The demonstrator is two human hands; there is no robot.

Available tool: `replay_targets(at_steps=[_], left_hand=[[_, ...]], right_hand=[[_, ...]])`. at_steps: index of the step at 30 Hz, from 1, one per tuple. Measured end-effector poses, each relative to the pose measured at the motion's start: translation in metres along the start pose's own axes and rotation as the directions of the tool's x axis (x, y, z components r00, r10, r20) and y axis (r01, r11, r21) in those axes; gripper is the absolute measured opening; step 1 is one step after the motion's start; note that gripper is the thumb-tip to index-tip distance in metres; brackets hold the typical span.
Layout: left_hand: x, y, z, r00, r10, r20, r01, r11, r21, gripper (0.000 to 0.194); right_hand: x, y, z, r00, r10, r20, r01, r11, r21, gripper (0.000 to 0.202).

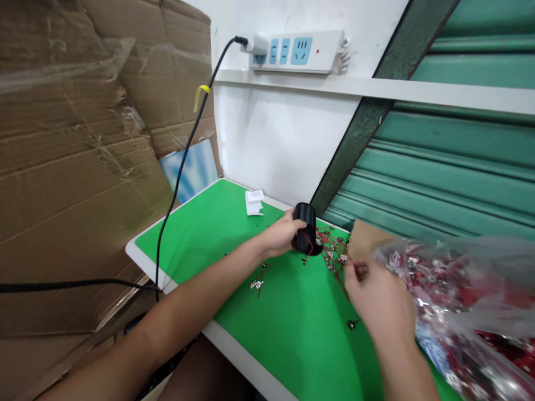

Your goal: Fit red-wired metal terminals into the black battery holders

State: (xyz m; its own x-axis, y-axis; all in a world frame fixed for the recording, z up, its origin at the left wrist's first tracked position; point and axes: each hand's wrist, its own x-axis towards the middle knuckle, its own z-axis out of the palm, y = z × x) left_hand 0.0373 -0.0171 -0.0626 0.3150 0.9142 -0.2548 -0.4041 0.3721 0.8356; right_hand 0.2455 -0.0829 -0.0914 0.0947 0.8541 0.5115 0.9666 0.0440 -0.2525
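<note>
Holding black housing (305, 216) in left grip (281, 233) at the worktop's (284, 328) one o'clock, apparently pinching red wire (349, 257) in right grip (378, 295) at three — liable to snag among tangled wires (331, 250) if tugged hard.

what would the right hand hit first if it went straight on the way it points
The right hand would probably meet the red-wired metal parts just ahead, though depth is unclear.

The black cylinder (305, 216) looks like glossy plastic, the small parts (258, 284) shiny metal, the cardboard (62, 189) matt.
</note>
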Motion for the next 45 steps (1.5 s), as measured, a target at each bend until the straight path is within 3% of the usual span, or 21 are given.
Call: replay_targets(at_steps=[5, 9, 11, 14, 19, 26, 28, 33, 36, 39, 45], left_hand=[[-0.002, -0.007, 0.001, 0.996, 0.02, 0.084, -0.029, 0.993, 0.117, 0.041], [0.001, -0.003, -0.001, 0.977, -0.109, 0.181, 0.092, 0.99, 0.104, 0.04], [0.004, 0.0, -0.005, 0.944, -0.216, 0.248, 0.203, 0.976, 0.078, 0.044], [0.009, 0.001, -0.012, 0.888, -0.299, 0.349, 0.293, 0.953, 0.073, 0.052], [0.009, -0.003, -0.015, 0.878, -0.287, 0.383, 0.284, 0.957, 0.067, 0.06], [0.012, -0.002, -0.022, 0.828, -0.236, 0.509, 0.307, 0.95, -0.06, 0.074], [0.012, 0.0, -0.024, 0.802, -0.23, 0.552, 0.319, 0.945, -0.069, 0.078], [0.011, 0.003, -0.025, 0.754, -0.289, 0.59, 0.384, 0.923, -0.039, 0.076], [0.011, 0.002, -0.026, 0.723, -0.31, 0.618, 0.413, 0.91, -0.027, 0.077], [0.012, 0.002, -0.026, 0.722, -0.311, 0.618, 0.42, 0.907, -0.035, 0.08], [0.007, 0.009, -0.025, 0.716, -0.353, 0.602, 0.433, 0.901, 0.014, 0.083]], right_hand=[[0.008, -0.004, -0.008, 0.977, 0.206, 0.046, -0.211, 0.964, 0.161, 0.03], [0.014, -0.002, -0.004, 0.92, 0.31, 0.24, -0.392, 0.743, 0.542, 0.039], [0.014, -0.001, -0.002, 0.919, 0.282, 0.275, -0.393, 0.643, 0.657, 0.041], [0.014, -0.002, -0.002, 0.927, 0.249, 0.281, -0.376, 0.603, 0.703, 0.04], [0.015, -0.006, -0.008, 0.923, 0.237, 0.304, -0.386, 0.57, 0.726, 0.044], [0.011, -0.02, -0.016, 0.974, 0.118, 0.192, -0.225, 0.451, 0.864, 0.044], [0.008, -0.023, -0.016, 0.985, 0.075, 0.155, -0.172, 0.485, 0.858, 0.042], [0.006, -0.025, -0.016, 0.998, -0.023, -0.057, 0.055, 0.729, 0.682, 0.023], [0.005, -0.024, -0.017, 0.987, -0.079, -0.139, 0.147, 0.791, 0.593, 0.022], [0.005, -0.022, -0.016, 0.993, -0.051, -0.104, 0.105, 0.779, 0.618, 0.023], [0.007, -0.018, -0.012, 0.999, -0.023, 0.04, -0.015, 0.66, 0.751, 0.024]])
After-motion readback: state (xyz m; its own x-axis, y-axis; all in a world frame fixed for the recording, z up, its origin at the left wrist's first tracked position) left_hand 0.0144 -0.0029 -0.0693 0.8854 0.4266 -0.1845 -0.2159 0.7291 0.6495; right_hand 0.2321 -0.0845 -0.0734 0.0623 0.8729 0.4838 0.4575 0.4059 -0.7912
